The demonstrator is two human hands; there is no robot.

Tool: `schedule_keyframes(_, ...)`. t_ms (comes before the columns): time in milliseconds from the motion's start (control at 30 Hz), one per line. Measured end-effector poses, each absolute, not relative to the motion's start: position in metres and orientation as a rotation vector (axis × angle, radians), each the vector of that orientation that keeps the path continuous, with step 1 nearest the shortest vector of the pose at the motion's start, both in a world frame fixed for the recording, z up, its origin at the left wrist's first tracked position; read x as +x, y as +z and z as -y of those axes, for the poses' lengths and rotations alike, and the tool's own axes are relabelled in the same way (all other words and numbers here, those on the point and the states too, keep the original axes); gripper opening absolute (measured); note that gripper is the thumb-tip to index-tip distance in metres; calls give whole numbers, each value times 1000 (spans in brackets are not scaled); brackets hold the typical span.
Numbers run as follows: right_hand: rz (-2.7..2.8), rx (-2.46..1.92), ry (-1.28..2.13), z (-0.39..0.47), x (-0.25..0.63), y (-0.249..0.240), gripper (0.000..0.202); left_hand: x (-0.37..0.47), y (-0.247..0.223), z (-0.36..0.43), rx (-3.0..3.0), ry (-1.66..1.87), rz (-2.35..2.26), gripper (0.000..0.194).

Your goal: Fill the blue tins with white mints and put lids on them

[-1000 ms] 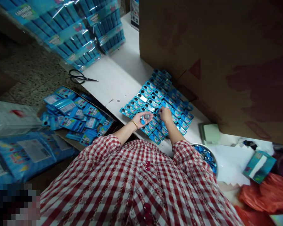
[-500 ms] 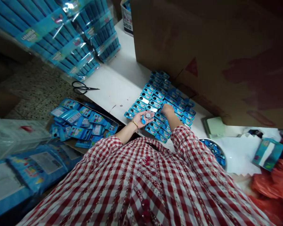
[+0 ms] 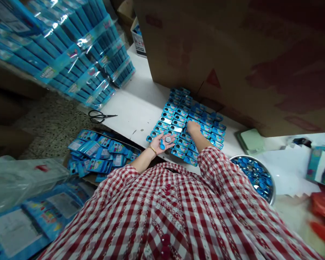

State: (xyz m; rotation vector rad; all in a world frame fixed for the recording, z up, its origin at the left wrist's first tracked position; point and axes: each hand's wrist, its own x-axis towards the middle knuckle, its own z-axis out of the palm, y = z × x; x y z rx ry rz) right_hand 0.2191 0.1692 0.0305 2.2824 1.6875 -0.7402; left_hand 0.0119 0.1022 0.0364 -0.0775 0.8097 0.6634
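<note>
My left hand (image 3: pixel 157 140) is turned palm up with its fingers spread, and small round pieces rest in it: a blue one (image 3: pixel 161 146) and a silver-faced one (image 3: pixel 168 139). Just to its right, my right hand (image 3: pixel 193 127) reaches down with curled fingers. Whatever those fingers pinch is hidden beneath them. Under and around both hands lie close rows of small blue printed packs (image 3: pixel 179 148), many with a dark round spot at one end, a few with a blue round piece there. A metal bowl (image 3: pixel 273 196) full of similar blue and silver round pieces stands to the right.
A large cardboard box (image 3: pixel 233 68) walls off the table's far side. Black scissors (image 3: pixel 101 116) lie at the left edge. Below is a carton of loose blue packets (image 3: pixel 97 153). Wrapped blue stacks (image 3: pixel 70 57) stand far left. A pale green box (image 3: pixel 250 141) sits by the bowl.
The camera view has shifted, bringing more of the metal bowl into sight. Both hands stay in nearly the same place over the packs, with the round pieces still in my left palm.
</note>
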Motion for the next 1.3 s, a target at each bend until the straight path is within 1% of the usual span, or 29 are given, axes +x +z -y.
schedule_keyframes(100, -1900, 2312, -702, -141, 204, 35, 33, 14, 30, -106, -93, 635, -839, 40)
schedule_keyframes(200, -2279, 2167, -905, -109, 183, 40, 28, 22, 26, -110, -114, 588, -840, 38)
schedule_keyframes(267, -2361, 2047, -1039, -95, 172, 41, 25, 30, 24, -110, -132, 571, -824, 36)
schedule_keyframes(333, -2354, 1996, -1091, -85, 169, 41, 23, 36, 23, -107, -145, 552, -815, 35)
schedule_keyframes(467, -2397, 1907, -1119, -69, 175, 40, 28, 40, 22, -96, -148, 476, -836, 34)
schedule_keyframes(600, -2413, 1920, -1159, -56, 180, 38, 33, 38, 18, -89, -147, 444, -834, 30)
schedule_keyframes(667, -2390, 2011, -1182, -57, 184, 35, 32, 35, 17, -90, -137, 436, -827, 31)
schedule_keyframes(767, -2182, 2309, -1212, -70, 196, 28, 31, 29, 17, -94, -110, 434, -828, 35)
schedule_keyframes(867, -1921, 2520, -1096, -91, 208, 24, 26, 23, 19, -96, -96, 469, -832, 38)
schedule_keyframes(967, -1778, 2481, -851, -113, 209, 23, 24, 17, 20, -95, -97, 493, -839, 41)
schedule_keyframes(1033, -1683, 2388, -766, -127, 205, 22, 32, 14, 19, -93, -100, 507, -845, 43)
schedule_keyframes(1133, -1576, 2288, -742, -145, 200, 18, 48, 11, 19, -93, -111, 533, -839, 45)
schedule_keyframes(1300, -1538, 2244, -742, -156, 204, 16, 48, 11, 20, -100, -140, 620, -811, 42)
